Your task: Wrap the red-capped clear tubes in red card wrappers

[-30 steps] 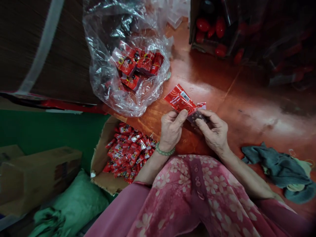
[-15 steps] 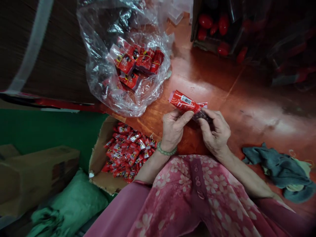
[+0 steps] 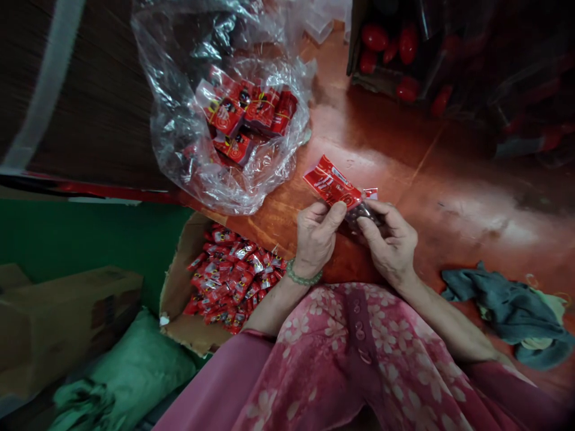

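Both hands hold a small red printed packet (image 3: 335, 184) over the reddish table (image 3: 386, 161). Thumb and fingers of my left hand (image 3: 315, 236) pinch the red part near its middle. On the packet's right end, where dark round pieces show through clear film, my right hand (image 3: 393, 242) is closed. Another small red and white edge sticks up just behind my right fingers; what it belongs to is hidden. A clear plastic bag (image 3: 179, 143) holding red printed packs (image 3: 225, 117) lies beyond my left hand.
A cardboard box (image 3: 173, 293) full of small red packets (image 3: 238, 275) stands left of my left forearm. At the upper right is a dark box with red egg-shaped pieces (image 3: 374, 38). A grey-green cloth (image 3: 507, 311) lies at the right; a green sack (image 3: 139, 359) is lower left.
The red packet has turned in my fingers, so its barcode is now seen at a slant and more of its printed face shows. Both hands keep their grip with only slight movement.
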### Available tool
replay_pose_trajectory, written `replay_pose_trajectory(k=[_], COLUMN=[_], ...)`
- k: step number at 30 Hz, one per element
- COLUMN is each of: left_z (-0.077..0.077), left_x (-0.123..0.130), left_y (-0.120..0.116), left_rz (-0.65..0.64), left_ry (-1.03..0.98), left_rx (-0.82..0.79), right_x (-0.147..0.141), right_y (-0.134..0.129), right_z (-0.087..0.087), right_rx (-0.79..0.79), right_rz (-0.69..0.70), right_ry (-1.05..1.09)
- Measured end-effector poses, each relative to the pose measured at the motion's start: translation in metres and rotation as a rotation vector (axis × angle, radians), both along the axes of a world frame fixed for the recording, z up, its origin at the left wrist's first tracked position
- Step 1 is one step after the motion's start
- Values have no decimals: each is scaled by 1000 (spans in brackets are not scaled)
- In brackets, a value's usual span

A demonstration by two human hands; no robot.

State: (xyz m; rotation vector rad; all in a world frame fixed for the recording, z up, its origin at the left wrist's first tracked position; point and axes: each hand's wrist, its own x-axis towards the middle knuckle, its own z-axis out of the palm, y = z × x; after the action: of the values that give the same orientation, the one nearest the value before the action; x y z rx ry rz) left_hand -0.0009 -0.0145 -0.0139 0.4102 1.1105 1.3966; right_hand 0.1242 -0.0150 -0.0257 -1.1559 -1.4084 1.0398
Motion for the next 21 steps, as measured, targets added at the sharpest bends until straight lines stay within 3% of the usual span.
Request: replay_pose_trajectory(k=[3,12,14,18,21], left_z=[-1,0,1,2,0], left_x=[1,-2,-3,-8,-14], left_y=[1,5,6,7,6], left_rz=[1,-6,-27,-124,-217], left_ry=[-28,-37,-51,-91,-94], left_rx=[5,-56,-48,-58,-68], right_x=[0,4,5,4,4], right_y=[0,6,6,8,10], right_z=[2,1,1,-2,-5], right_rx=[220,345,242,-168,-316], right_rz=[-35,5,25,114,137], right_ry=[-197,-287,-207,165,327])
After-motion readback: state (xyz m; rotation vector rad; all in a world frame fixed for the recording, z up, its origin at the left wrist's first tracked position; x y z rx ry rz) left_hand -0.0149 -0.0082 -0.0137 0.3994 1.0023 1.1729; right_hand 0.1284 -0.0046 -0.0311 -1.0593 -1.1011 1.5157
